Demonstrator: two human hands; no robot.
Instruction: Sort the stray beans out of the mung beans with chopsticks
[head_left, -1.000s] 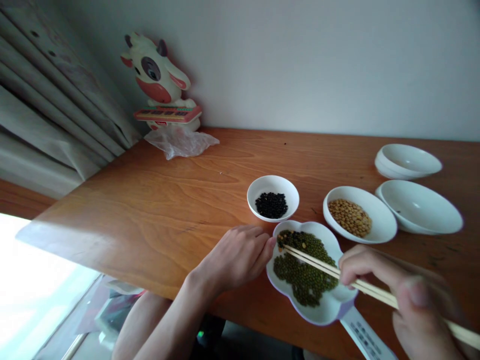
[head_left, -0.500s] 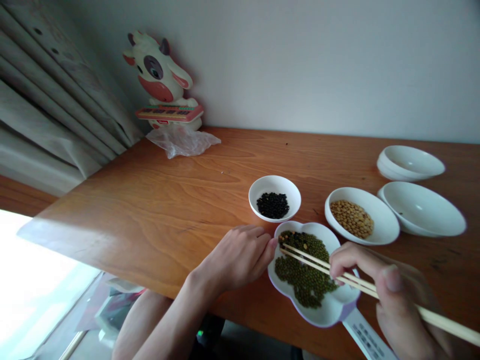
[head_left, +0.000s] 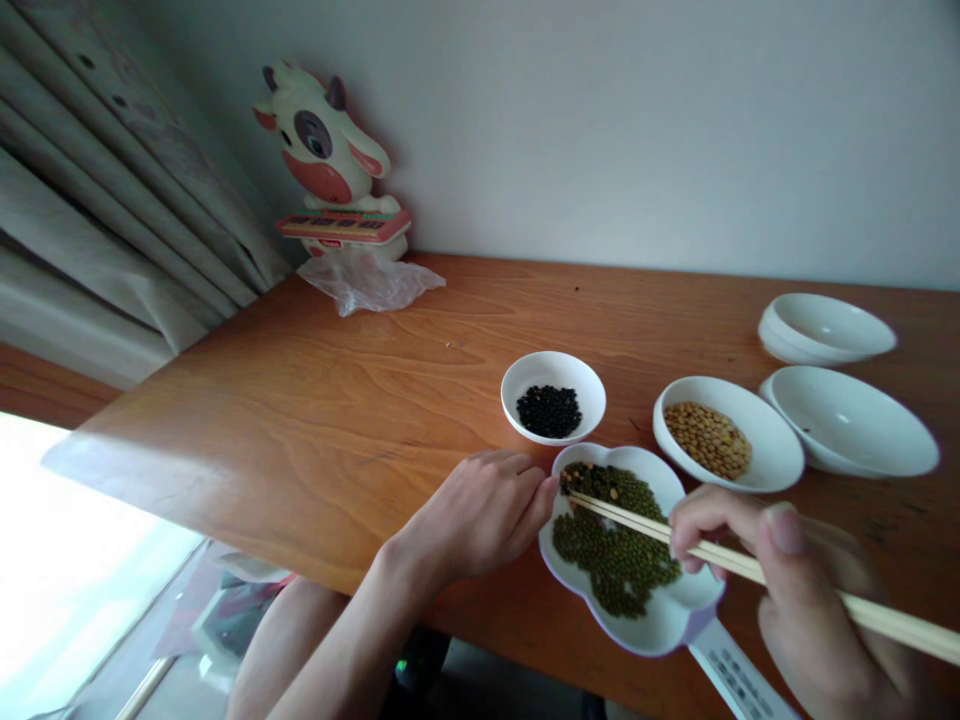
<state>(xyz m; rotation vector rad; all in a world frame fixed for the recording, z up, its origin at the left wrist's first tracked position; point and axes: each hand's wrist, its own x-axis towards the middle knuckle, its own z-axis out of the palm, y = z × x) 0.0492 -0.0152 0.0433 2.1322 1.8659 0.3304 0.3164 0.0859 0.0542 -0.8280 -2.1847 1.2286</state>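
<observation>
My right hand (head_left: 795, 590) is closed around a pair of wooden chopsticks (head_left: 637, 522). Their tips rest at the far left of a white flower-shaped dish (head_left: 660, 625) filled with green mung beans (head_left: 611, 550), with a few yellow and black ones mixed in. My left hand (head_left: 480, 515) lies on the table with curled fingers, its fingertips against the dish's left rim. Just behind stands a small white bowl of black beans (head_left: 550, 410). To the right sits a white dish of yellow soybeans (head_left: 709, 438).
Two shallow white dishes (head_left: 851, 420) (head_left: 825, 325) stand at the far right. A cow figurine with a toy keyboard (head_left: 330, 170) and a crumpled plastic bag (head_left: 367, 280) sit at the back left by the curtain. The wooden table's (head_left: 300, 400) front edge runs diagonally near my arms.
The chopstick tips have closed together over the green beans at the dish's left end. My right hand shifted slightly. The left hand stayed put.
</observation>
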